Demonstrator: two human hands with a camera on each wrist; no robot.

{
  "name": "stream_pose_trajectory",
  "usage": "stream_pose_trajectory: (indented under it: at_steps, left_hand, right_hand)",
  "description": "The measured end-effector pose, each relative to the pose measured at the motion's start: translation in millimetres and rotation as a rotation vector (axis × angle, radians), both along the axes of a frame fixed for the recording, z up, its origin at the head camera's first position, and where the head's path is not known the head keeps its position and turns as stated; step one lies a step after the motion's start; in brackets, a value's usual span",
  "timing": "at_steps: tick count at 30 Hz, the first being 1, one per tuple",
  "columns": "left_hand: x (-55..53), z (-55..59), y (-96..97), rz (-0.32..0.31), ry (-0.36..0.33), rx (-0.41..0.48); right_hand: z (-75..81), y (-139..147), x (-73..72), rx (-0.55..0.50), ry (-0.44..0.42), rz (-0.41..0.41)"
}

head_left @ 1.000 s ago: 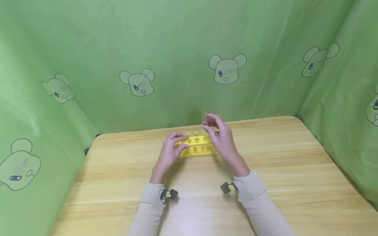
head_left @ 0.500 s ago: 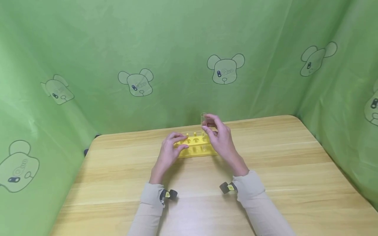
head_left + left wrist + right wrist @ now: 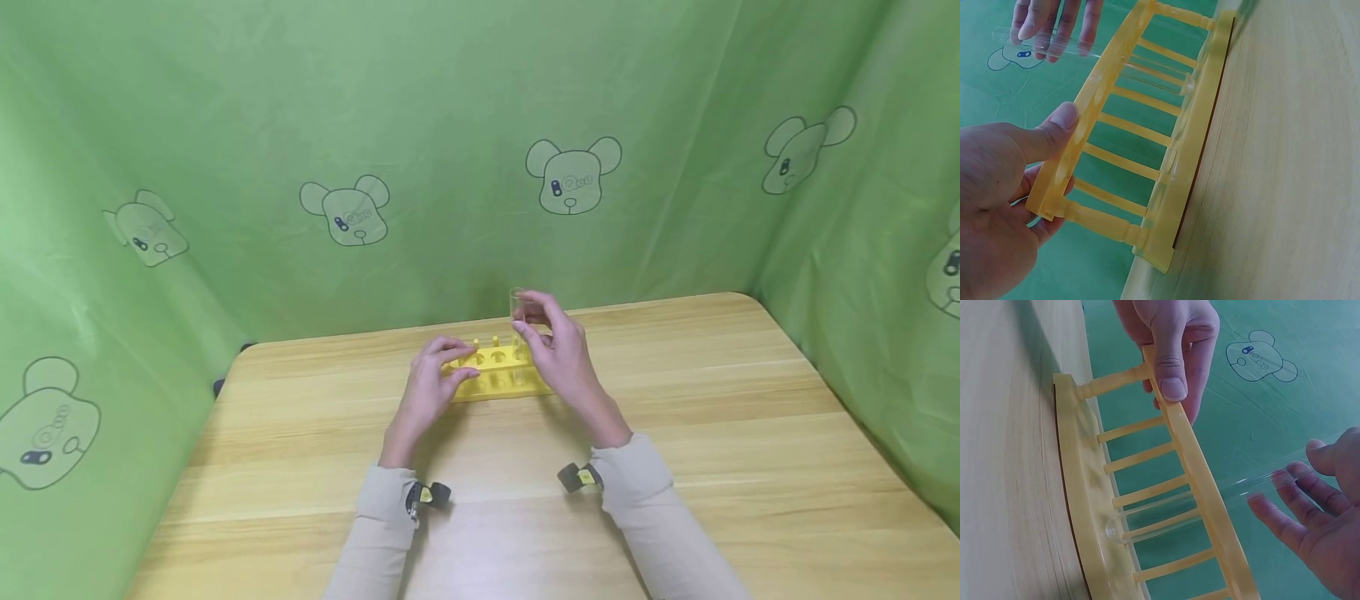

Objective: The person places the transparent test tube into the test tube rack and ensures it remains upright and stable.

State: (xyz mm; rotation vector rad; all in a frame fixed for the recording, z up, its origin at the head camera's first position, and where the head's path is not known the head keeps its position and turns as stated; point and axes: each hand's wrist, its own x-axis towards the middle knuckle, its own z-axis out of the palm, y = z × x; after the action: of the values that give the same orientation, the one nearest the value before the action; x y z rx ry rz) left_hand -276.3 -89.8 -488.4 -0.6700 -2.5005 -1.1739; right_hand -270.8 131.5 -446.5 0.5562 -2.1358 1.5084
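Observation:
A yellow test tube rack [image 3: 495, 392] stands upright near the table's far edge. My left hand [image 3: 429, 383] grips the left end of its upper bar, with the thumb [image 3: 1063, 119] in front and fingers behind. A clear test tube [image 3: 517, 302] stands through one of the rack's holes, right of the middle. In the right wrist view, the tube's rounded bottom [image 3: 1112, 528] is at the rack's base. My right hand [image 3: 566, 354] holds the tube's upper part between thumb and fingertips. The rack's right end is partly hidden behind this hand in the head view.
The wooden table [image 3: 300, 433] spreads out around the rack on both sides and in front. Green cloth [image 3: 465, 125] printed with bear heads hangs close behind the rack and along both sides. A small dark camera [image 3: 573, 477] sits at each wrist.
The test tube has come down very slightly in its hole, with my right hand still on it. My left hand keeps its place on the rack. The head view has shifted a little.

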Motion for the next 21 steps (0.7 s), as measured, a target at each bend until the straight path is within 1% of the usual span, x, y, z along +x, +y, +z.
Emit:
stream_pose_trajectory:
  at_steps: [4,10,21]
  left_hand:
    - [0.0,-0.5,-0.3,-0.002,0.01,0.001]
    - [-1.0,-1.4,-1.0,-0.002,0.002,0.001]
    - [-1.1,-1.8,-0.8,-0.002,0.004,0.0]
  right_hand:
    - [-0.6,-0.4,-0.3,-0.003,-0.01,0.0]
    - [-1.1,-0.7,-0.7,-0.012,-0.02,0.009]
    - [-1.9,-0.3,-1.0,0.008,-0.023,-0.004]
